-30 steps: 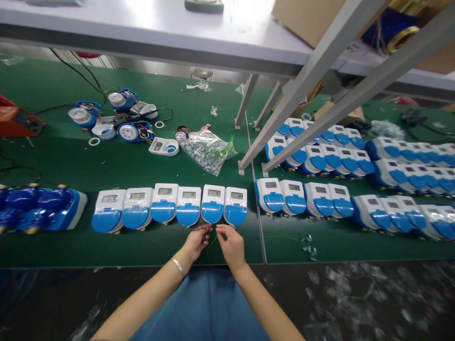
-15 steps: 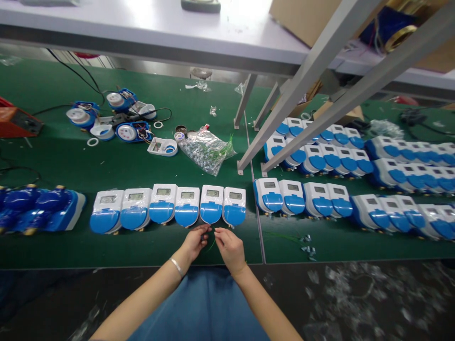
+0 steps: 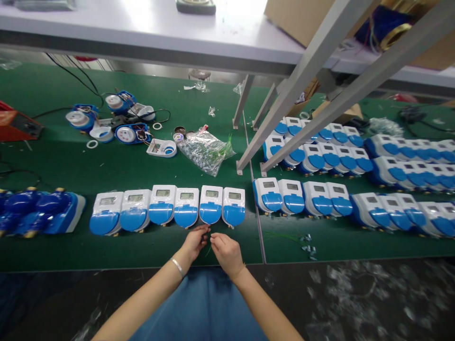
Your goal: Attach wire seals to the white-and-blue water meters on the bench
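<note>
My left hand (image 3: 194,242) and my right hand (image 3: 223,250) meet near the front edge of the green table (image 3: 124,246), fingertips pinched together on a thin green wire tie (image 3: 209,244). A bracelet sits on my left wrist. Just beyond my hands stands a row of several white and blue water meters (image 3: 170,208) with small displays; the nearest ones are the two at the row's right end (image 3: 222,208).
A clear bag of small parts (image 3: 206,149) lies behind the row. Opened meter parts and cables (image 3: 117,121) sit at the back left, an orange device (image 3: 16,125) at far left. Many more meters (image 3: 355,175) fill the right table. Grey shelf struts (image 3: 302,90) slant overhead.
My right hand has drawn slightly toward me and left, closing on my left hand. The view has tilted a little downward.
</note>
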Available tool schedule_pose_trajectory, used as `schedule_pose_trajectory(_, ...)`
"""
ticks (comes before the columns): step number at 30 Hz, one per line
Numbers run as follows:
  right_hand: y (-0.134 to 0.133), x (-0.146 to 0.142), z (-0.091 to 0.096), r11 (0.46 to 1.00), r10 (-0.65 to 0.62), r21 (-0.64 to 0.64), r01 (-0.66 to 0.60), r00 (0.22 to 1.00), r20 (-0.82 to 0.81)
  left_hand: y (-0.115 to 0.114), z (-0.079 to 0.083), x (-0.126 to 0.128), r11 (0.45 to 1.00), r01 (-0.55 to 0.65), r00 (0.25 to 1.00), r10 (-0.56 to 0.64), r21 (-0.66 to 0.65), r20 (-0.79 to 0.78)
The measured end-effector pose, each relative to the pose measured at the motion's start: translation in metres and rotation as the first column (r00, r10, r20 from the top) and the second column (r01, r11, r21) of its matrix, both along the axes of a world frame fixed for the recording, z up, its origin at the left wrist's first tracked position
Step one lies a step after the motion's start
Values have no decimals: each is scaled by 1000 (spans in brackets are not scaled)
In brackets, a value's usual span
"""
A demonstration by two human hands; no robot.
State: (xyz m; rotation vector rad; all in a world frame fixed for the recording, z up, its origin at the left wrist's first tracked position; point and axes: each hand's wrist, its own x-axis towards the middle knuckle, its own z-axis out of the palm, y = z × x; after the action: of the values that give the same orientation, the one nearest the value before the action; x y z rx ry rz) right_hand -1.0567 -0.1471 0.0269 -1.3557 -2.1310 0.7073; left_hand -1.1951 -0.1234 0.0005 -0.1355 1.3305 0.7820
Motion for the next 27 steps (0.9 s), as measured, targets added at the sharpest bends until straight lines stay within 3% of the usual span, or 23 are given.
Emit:
schedule_pose_trajectory(4, -4, 2, -5, 1000, -11, 18, 10, 999, 30, 1, 0, 0, 1000, 8, 1000, -8, -1, 3)
schedule_pose_trajectory(8, 2, 0, -5, 993, -104, -56, 103, 995, -12, -1, -2, 0, 999, 39, 997, -38, 14, -64)
schedule_pose_trajectory(13, 24, -12, -1, 937, -276, -233, 261, 961, -34, -2, -6, 4, 983, 121, 971, -88, 136, -222)
schedule_pose_trajectory(17, 33, -21, -10, 887, -371, -281, 367, 928, 41, -1, -14, 7, 976, 166, 940, -113, 143, -321)
schedule_pose_trajectory(20, 29, -25, -23, 822, -450, -384, 421, 893, 16, 0, -18, 8, 968, 193, 919, -121, 160, -375)
schedule_pose_trajectory(23, 23, -29, -38, 713, -569, -539, 448, 819, -72, -2, -17, 7, 964, 225, 892, -144, 145, -429)
schedule_pose_trajectory(27, 19, -36, -56, 578, -655, -720, 384, 745, -128, -15, -10, 3, 959, 277, 891, -232, 62, -391)
